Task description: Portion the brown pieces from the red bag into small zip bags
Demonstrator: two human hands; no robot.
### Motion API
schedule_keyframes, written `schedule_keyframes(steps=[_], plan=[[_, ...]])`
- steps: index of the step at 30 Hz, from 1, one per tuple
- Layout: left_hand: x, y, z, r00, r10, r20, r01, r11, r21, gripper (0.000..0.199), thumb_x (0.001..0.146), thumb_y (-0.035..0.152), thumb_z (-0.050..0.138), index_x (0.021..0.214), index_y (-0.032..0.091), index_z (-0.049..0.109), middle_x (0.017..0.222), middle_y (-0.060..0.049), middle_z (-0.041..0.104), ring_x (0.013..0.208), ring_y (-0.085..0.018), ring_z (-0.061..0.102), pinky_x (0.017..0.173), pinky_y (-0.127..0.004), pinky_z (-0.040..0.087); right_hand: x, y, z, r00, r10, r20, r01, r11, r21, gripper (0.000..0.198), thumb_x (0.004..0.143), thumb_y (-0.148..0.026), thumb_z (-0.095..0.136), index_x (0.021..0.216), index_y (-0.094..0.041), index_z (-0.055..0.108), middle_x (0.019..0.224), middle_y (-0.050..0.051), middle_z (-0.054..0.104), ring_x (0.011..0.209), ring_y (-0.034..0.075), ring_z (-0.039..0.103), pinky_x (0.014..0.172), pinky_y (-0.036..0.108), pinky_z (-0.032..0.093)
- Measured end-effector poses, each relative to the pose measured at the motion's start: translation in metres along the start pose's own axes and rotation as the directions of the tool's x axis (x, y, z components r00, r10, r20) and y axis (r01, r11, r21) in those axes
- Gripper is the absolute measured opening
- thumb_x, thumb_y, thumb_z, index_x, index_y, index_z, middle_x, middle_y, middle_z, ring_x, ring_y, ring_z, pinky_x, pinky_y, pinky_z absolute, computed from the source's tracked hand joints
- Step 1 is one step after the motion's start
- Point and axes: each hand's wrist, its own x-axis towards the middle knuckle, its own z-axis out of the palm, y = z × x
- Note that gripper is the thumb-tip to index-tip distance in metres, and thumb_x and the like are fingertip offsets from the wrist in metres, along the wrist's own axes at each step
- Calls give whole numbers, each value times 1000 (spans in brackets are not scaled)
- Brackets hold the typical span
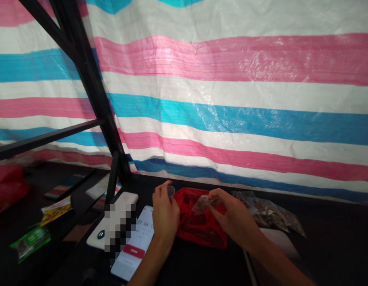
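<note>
My left hand [166, 208] is closed around a small clear plastic cup [171, 192], held upright just left of a red plastic bag [212, 236]. The red bag lies crumpled on the black table, with dark hollows in its folds. Over it, my right hand [227, 208] pinches a small clear plastic packet [201, 203] between thumb and fingers; what is inside is too blurred to name. Right of that hand lie clear bags [268, 210] with brownish contents.
Left of my arm lie a phone [134, 250] showing a timer and a white power bank [124, 202]. A black metal frame [96, 93] stands before a striped tarp [231, 91]. Further left are a green packet [31, 242], a yellow packet [56, 210] and a red bag [8, 188].
</note>
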Motion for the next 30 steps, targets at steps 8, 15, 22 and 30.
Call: schedule_keyframes(steps=[8, 15, 22, 30], plan=[[4, -1, -7, 999, 35, 4, -36, 985, 169, 50, 87, -1, 49, 133, 16, 57, 123, -13, 60, 115, -29, 57, 96, -42, 53, -1, 2, -11, 993, 38, 111, -8, 966, -258, 16, 90, -16, 52, 100, -28, 58, 106, 2, 72, 92, 23, 71, 80, 33, 48], [-2, -3, -2, 986, 50, 156, -97, 946, 309, 73, 76, -8, 48, 144, 19, 52, 124, -14, 62, 117, -31, 56, 98, -45, 51, 5, 8, -16, 995, 47, 92, -38, 994, -98, 14, 87, -18, 54, 97, -26, 56, 99, 3, 74, 89, 22, 71, 79, 32, 51], [-16, 23, -7, 890, 444, -109, -455, 882, -121, 37, 87, 6, 52, 119, 21, 62, 117, -10, 65, 112, -25, 61, 99, -42, 53, 7, 1, -21, 998, 60, -14, -58, 992, 112, 12, 85, -25, 59, 97, -25, 59, 93, 3, 76, 85, 22, 73, 80, 34, 55], [-47, 29, 21, 879, 434, 197, -392, 893, -220, 62, 87, 20, 70, 145, 20, 48, 131, -12, 67, 119, -31, 63, 101, -51, 54, 5, -8, -18, 994, 66, 86, -89, 949, 301, 11, 87, -29, 60, 97, -25, 59, 88, 1, 75, 80, 20, 73, 75, 31, 58]])
